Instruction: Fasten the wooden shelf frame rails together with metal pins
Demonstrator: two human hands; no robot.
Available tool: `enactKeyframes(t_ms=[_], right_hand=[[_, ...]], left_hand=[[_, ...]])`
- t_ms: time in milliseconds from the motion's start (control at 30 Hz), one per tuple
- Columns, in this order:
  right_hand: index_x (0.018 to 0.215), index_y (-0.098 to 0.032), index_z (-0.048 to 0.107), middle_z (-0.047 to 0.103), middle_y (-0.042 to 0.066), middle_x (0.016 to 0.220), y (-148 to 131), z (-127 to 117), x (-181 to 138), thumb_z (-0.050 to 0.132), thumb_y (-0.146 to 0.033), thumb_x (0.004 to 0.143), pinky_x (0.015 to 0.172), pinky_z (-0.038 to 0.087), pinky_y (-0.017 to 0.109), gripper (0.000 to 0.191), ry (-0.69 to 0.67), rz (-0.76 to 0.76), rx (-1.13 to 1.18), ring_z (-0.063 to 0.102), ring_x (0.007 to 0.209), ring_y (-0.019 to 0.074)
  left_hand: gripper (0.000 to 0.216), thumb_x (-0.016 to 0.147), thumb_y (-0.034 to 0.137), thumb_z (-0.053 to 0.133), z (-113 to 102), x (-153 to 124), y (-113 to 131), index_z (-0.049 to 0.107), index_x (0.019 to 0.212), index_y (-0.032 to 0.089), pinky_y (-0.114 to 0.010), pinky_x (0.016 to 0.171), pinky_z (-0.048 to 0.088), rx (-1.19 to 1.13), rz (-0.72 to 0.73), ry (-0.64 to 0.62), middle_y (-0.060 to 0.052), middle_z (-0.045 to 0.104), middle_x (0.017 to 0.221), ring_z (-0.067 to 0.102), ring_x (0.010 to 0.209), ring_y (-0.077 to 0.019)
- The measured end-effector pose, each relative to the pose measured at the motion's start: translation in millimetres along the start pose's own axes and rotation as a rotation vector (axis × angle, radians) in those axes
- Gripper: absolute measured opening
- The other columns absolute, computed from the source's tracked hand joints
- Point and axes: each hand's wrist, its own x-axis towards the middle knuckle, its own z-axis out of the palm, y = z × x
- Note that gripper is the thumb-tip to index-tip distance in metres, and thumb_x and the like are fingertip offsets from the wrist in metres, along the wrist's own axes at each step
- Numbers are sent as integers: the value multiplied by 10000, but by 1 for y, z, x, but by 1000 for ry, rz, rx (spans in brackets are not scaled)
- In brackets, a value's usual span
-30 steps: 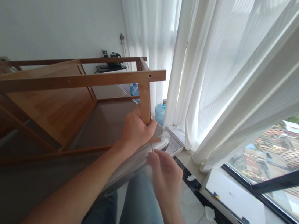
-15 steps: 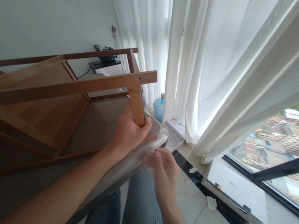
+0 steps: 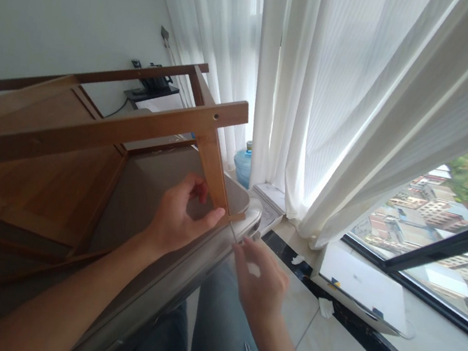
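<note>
A brown wooden furniture frame (image 3: 145, 128) lies across a grey-brown padded seat or bench (image 3: 149, 187). Its short post (image 3: 212, 169) runs down to a thin rail whose end (image 3: 237, 217) reaches the padded edge. My left hand (image 3: 176, 214) is beside the post's lower end, fingers apart and curled loosely, the thumb at or close to the wood. Below the rail end, my right hand (image 3: 261, 278) pinches a thin metal rod like a hex key (image 3: 233, 232), which points up at the joint. The rod's tip is hidden at the wood.
White curtains (image 3: 289, 90) hang behind, with a blue water bottle (image 3: 243, 165) at their foot. A flat white box (image 3: 363, 289) lies by the window at right. Crumpled tissue (image 3: 325, 308) is on the tiled floor. A black device (image 3: 154, 80) stands behind the frame.
My left hand has loosened from around the post and drawn left and down. My right hand has turned, its fingers now more closed on the rod. The view has shifted slightly.
</note>
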Motion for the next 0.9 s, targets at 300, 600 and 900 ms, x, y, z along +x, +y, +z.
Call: enactKeyframes(t_ms=[300,600,900], right_hand=[[1096,-181,659,802,45,744,-23,16,-6,722,-353,919,573,677,314,255,-79,665,659,791,649,235],[1064,-199,744,822,34,909,-15,7,-6,772,-181,875,717,639,207,192,-86,-57,-60,798,749,170],[885,-205,780,790,32,769,-14,-3,12,725,-241,913,633,610,244,72,-138,72,14,755,668,167]], left_hand=[[258,927,396,535,-23,-7,-11,550,768,193,-279,628,385,-108,-230,-382,26,547,713,530,678,-150],[260,914,364,535,-16,-7,-15,569,719,195,-287,614,351,-17,-211,-423,35,595,665,570,656,-149],[193,857,278,548,-16,-4,-12,581,686,196,-281,611,331,-11,-207,-372,31,592,658,551,651,-146]])
